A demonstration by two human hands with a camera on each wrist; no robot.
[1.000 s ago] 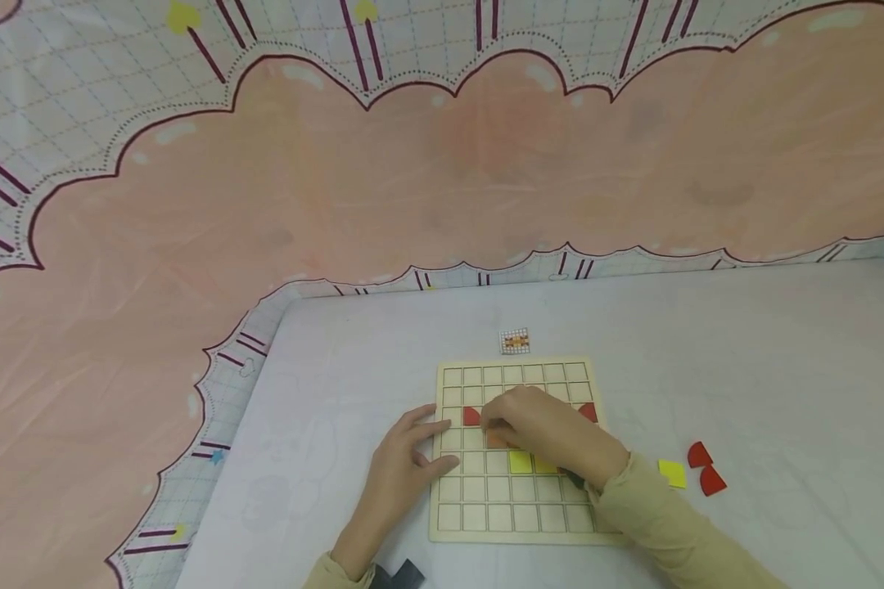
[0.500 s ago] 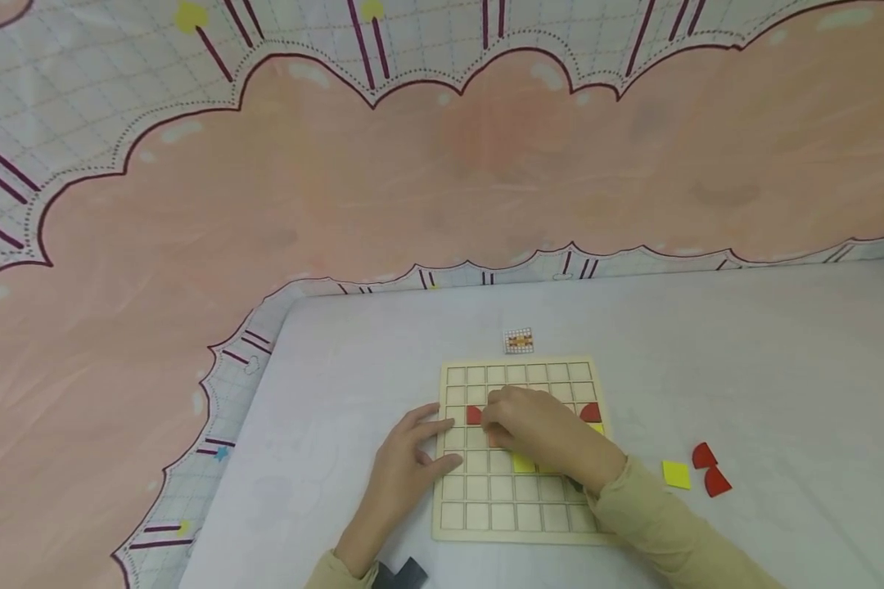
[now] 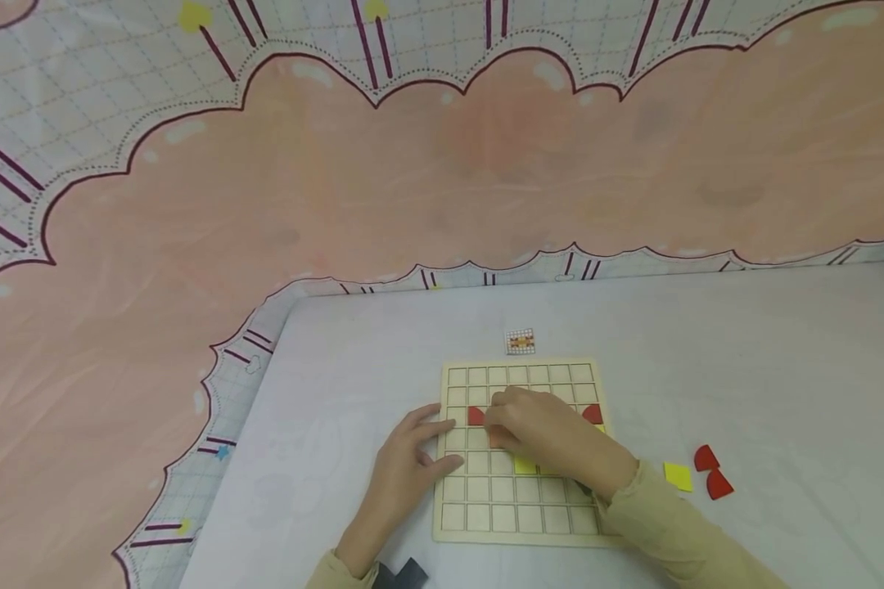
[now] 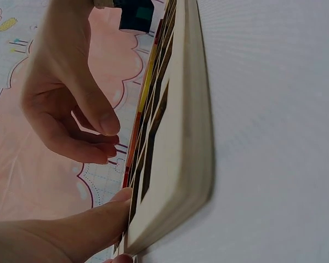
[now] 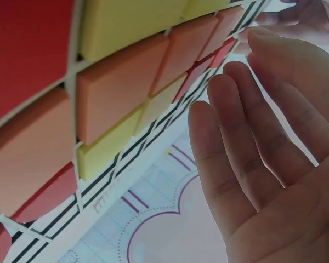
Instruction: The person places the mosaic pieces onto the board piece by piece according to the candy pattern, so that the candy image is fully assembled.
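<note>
A pale wooden grid board [image 3: 479, 517] lies on the white table. My left hand [image 3: 405, 466] rests at its left edge, thumb and fingertips touching the rim, fingers mostly straight. Over the board's middle is my right hand [image 3: 538, 425], its fingertips close to the surface; in the right wrist view the right fingers [image 5: 225, 126] are extended and no piece shows in them. Around it sit a red quarter-round tile [image 3: 475, 415], an orange tile [image 3: 495, 440], a yellow tile [image 3: 525, 466] and another red tile [image 3: 593, 413]. The right hand and forearm hide part of the grid.
A small pattern card [image 3: 520, 341] lies behind the board. To the right are a loose yellow square tile [image 3: 678, 476] and two red quarter-round tiles, one nearer [image 3: 719, 484] and one farther [image 3: 705, 458]. A dark object [image 3: 407, 575] is beside the left sleeve.
The right hand shifts slightly over the same cells, its fingers staying near the orange tile. The left hand keeps its place on the board's edge. The whole view drifts a little.
</note>
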